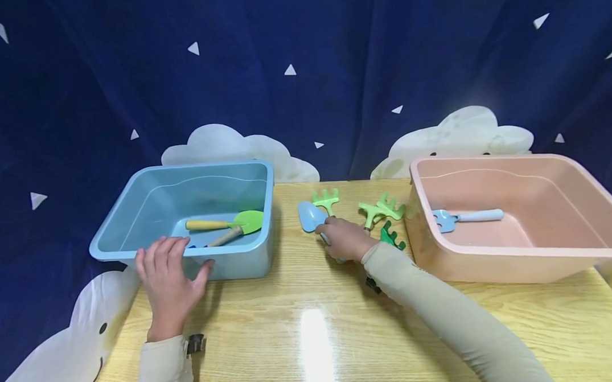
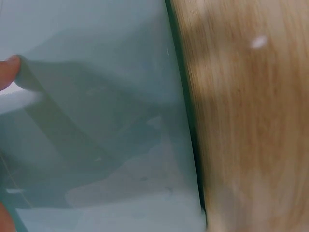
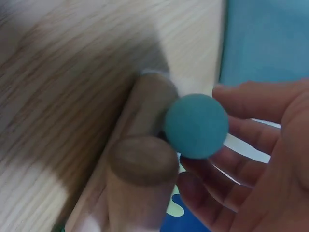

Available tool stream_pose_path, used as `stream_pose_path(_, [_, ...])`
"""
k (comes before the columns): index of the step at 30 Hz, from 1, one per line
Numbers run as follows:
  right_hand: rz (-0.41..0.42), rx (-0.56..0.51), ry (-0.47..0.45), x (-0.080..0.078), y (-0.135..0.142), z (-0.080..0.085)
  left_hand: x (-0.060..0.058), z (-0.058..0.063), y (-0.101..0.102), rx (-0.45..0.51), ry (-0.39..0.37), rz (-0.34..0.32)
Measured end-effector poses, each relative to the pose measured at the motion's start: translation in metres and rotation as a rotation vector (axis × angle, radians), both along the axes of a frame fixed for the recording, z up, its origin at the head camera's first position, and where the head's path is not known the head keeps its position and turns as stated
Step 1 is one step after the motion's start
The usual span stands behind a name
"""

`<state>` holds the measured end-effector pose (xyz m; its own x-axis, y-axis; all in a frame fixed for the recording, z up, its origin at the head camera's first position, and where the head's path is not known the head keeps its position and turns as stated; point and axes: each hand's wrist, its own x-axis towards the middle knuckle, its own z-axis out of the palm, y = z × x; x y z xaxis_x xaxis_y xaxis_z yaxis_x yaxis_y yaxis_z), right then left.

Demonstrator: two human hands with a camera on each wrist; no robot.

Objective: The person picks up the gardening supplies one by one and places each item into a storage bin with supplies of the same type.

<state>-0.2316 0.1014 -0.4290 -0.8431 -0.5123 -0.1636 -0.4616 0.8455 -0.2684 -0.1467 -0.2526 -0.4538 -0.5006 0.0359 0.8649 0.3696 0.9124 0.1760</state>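
My right hand (image 1: pixel 345 239) holds the handle of a blue toy shovel (image 1: pixel 311 215). In the right wrist view, thumb and fingers surround the round blue handle end (image 3: pixel 197 126), beside two wooden handles (image 3: pixel 143 159). Light-green rakes (image 1: pixel 371 212) and a dark-green rake (image 1: pixel 388 234) lie around that hand; the forearm hides part of them. My left hand (image 1: pixel 167 279) rests on the front rim of the blue bin (image 1: pixel 227 265), fingers over the edge, thumb against the outer wall. Inside it lie a green shovel with a yellow handle (image 1: pixel 207 224) and a wooden-handled tool (image 1: pixel 227 236).
A pink bin (image 1: pixel 524 265) stands at the right, with a light-blue fork-like tool (image 1: pixel 466 218) inside. Both bins sit on the wooden table (image 1: pixel 261 335). Behind hangs a dark-blue curtain (image 1: pixel 331 53) with white clouds and triangles.
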Motion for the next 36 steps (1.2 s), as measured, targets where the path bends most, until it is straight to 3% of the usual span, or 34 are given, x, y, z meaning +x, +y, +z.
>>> stream_pose_path(6, [-0.013, 0.023, 0.046, 0.001, -0.001, -0.004, 0.0, 0.0, 0.0, 0.005, -0.004, -0.006])
stream_pose_path(28, [-0.051, 0.043, -0.014, -0.007, -0.003, -0.005, -0.001, 0.0, -0.001, 0.006, -0.004, 0.0])
stream_pose_path(34, [-0.079, 0.009, -0.059, -0.008, -0.002, 0.001, -0.001, -0.001, 0.0, 0.005, 0.005, -0.003])
stream_pose_path(36, [-0.104, -0.018, -0.112, -0.009, -0.001, 0.004, -0.001, -0.001, -0.001, 0.004, 0.006, -0.006])
